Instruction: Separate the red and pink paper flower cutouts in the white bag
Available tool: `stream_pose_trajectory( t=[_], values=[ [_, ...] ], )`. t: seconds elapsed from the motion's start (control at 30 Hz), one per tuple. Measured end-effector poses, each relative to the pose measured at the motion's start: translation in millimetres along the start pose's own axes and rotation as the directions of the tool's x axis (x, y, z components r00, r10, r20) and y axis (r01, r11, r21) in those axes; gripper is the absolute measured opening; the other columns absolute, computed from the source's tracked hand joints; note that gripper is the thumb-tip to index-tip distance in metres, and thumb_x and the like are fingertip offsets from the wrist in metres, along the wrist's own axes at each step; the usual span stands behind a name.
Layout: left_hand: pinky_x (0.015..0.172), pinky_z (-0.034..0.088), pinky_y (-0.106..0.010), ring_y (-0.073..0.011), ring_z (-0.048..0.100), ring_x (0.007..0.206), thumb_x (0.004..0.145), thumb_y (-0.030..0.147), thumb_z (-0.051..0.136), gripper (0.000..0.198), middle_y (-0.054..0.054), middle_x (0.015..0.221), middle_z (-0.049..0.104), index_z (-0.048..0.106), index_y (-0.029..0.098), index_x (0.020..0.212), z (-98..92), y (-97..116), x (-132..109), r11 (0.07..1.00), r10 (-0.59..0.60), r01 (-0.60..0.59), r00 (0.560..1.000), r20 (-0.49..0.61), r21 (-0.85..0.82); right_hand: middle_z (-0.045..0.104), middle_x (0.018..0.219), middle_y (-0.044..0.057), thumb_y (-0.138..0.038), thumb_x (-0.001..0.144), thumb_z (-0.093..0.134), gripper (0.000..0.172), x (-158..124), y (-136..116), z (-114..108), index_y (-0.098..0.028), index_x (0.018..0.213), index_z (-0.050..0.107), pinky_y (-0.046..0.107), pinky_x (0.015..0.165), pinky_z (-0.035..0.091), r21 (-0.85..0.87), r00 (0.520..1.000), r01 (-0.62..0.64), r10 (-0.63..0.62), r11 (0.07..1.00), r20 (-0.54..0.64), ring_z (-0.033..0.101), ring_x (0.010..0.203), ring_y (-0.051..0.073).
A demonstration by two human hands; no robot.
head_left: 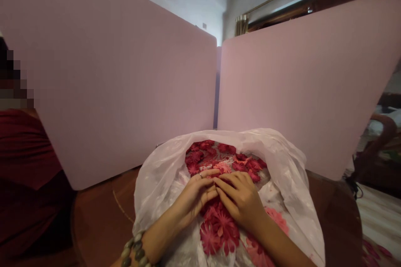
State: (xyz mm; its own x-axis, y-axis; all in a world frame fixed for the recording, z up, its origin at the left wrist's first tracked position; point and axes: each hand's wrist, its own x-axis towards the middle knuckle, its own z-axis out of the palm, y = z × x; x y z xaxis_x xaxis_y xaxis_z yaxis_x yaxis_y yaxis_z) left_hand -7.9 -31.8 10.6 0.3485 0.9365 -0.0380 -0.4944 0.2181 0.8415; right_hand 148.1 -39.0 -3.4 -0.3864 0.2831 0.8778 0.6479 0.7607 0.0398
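My left hand, with a ring and a beaded bracelet, meets my right hand over an open white plastic bag. The fingertips of both hands are pinched together and touch. What they hold is mostly hidden behind the fingers; a bit of red shows there. Dark red artificial flower petals lie just below the hands. More red flower petals lie inside the bag beyond them, with a coral-pink petal piece among them. Another pink petal piece lies beside my right wrist.
The bag rests on a brown wooden table. Two pink panels stand behind it and meet near the middle. A person in a dark red top is at the left. A curved wooden chair part shows at the right.
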Motion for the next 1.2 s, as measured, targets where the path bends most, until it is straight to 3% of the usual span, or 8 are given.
stream_pose_trajectory(
  t=[0.53, 0.97, 1.2],
  values=[
    [0.089, 0.044, -0.03, -0.014, 0.061, 0.081, 0.07, 0.01, 0.067, 0.024, -0.002, 0.085, 0.064, 0.063, 0.018, 0.093, -1.4, -1.6, -0.1, 1.0, 0.008, -0.008, 1.0, 0.02, 0.011, 0.069, 0.088, 0.005, -0.019, 0.088, 0.051, 0.019, -0.1, 3.3, -1.4, -0.021, 0.094, 0.069, 0.035, 0.071, 0.044, 0.051, 0.998, -0.063, 0.062, 0.997, 0.007, 0.057, 0.08, 0.019],
    [0.079, 0.047, -0.025, -0.0106, 0.06, 0.07, 0.069, 0.011, 0.071, 0.029, 0.0, 0.076, 0.062, 0.06, 0.016, 0.095, 2.2, -1.7, -2.7, 1.0, -0.011, 0.01, 1.0, 0.015, 0.019, 0.068, 0.087, 0.004, -0.018, 0.087, 0.052, 0.014, 1.6, 6.2, -5.6, -0.02, 0.09, 0.067, 0.033, 0.069, 0.044, 0.057, 0.998, 0.022, -0.025, 0.998, 0.051, 0.055, 0.078, 0.018],
    [0.08, 0.046, -0.027, -0.0151, 0.063, 0.078, 0.066, 0.019, 0.076, 0.033, -0.005, 0.081, 0.068, 0.062, 0.014, 0.096, 0.8, -5.7, -0.8, 0.995, -0.03, 0.022, 0.996, 0.08, 0.102, 0.058, 0.099, 0.007, -0.01, 0.081, 0.055, 0.013, 1.1, 8.9, -8.4, -0.02, 0.088, 0.06, 0.036, 0.08, 0.049, 0.204, 0.965, -0.157, 0.106, 0.966, 0.24, 0.053, 0.093, 0.021]
  ],
)
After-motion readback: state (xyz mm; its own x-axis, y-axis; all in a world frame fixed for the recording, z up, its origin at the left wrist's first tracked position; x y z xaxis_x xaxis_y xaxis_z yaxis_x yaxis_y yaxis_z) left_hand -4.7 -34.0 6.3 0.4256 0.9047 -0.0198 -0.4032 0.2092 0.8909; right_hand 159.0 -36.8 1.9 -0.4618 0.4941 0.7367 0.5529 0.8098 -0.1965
